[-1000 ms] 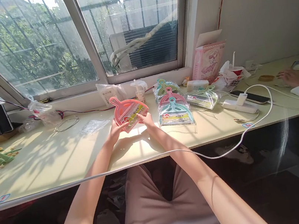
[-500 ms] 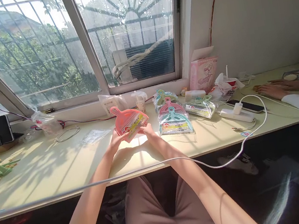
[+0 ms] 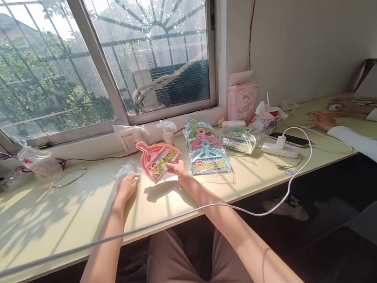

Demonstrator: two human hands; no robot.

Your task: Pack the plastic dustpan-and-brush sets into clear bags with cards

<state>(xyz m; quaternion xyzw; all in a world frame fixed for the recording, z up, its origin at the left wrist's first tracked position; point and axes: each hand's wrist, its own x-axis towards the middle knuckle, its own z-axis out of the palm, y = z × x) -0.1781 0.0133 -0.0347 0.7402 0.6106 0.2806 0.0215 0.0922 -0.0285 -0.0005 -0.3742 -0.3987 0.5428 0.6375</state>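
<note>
Above the desk [image 3: 60, 212], the pink dustpan [image 3: 156, 159] was held tilted. A clear bag [image 3: 125, 170] lay left of it. The left hand [image 3: 127, 188] had released the dustpan for the bag, its grip unclear to me; the right hand [image 3: 178, 167], apart, alone clamped the dustpan.

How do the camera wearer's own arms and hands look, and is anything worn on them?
The left hand and right hand are bare, without gloves. No sleeve, watch or bracelet shows on the left forearm or right forearm. A thin curved line, seemingly a shadow, crosses the right one. A white cable passes over both in the view. Any ring is too small to tell.
</note>
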